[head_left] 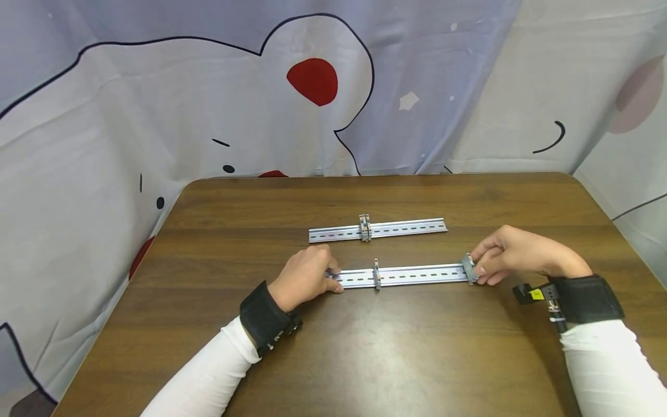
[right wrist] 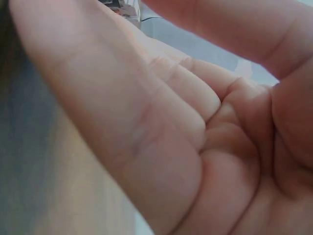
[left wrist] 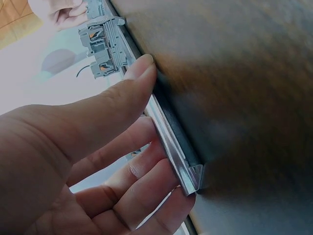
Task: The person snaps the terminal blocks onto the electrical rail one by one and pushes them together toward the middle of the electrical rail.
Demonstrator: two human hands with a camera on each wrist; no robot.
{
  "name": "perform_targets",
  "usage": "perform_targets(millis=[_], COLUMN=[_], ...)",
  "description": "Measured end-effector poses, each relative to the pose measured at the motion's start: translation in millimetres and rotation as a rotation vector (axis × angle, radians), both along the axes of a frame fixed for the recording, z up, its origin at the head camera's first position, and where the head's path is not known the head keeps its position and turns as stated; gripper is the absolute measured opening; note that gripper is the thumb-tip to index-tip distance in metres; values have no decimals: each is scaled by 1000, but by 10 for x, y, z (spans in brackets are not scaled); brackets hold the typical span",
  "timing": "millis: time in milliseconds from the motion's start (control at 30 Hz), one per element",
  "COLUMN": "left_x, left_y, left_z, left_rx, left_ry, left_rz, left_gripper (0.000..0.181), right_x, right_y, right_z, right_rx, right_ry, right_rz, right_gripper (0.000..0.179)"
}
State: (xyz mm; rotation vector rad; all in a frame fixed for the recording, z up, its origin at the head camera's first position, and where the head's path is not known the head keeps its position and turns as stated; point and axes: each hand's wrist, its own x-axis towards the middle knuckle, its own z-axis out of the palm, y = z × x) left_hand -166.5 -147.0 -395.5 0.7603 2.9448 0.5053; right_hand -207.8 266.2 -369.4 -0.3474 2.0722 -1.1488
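Observation:
A slotted metal DIN rail point(head_left: 417, 274) lies across the table. Around its left end, the thumb and fingers of my left hand point(head_left: 304, 275) grip both long edges; the left wrist view shows the bare rail end point(left wrist: 188, 174) beyond the fingers. A grey terminal block point(head_left: 469, 268) sits at the rail's right end, pinched between the thumb and fingers of my right hand point(head_left: 526, 255). Near the middle, another thin terminal block point(head_left: 377, 274) stands upright across the rail. In the right wrist view, my right hand point(right wrist: 195, 132) hides nearly all of the block.
Behind this rail, a second DIN rail point(head_left: 406, 228) lies roughly parallel, with terminal blocks point(head_left: 365, 228) side by side near its middle. Both rest on a brown wooden table point(head_left: 365, 359). A printed curtain point(head_left: 208, 104) hangs along the table's far edge.

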Motion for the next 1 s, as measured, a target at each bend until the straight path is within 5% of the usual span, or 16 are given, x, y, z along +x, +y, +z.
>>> perform_targets(millis=[467,1000], left_x=[-10,-8], left_y=[-2,-3], left_z=[3,-12], left_rx=[2,4], left_ry=[-10,-11], left_rz=[6,12], left_gripper=[26,27], right_x=[-77,-60], right_y=[107,-31], right_z=[-176,-158], right_rx=[-122,-154], right_ry=[-95,-117], right_rz=[-1,-18], right_gripper=[44,44])
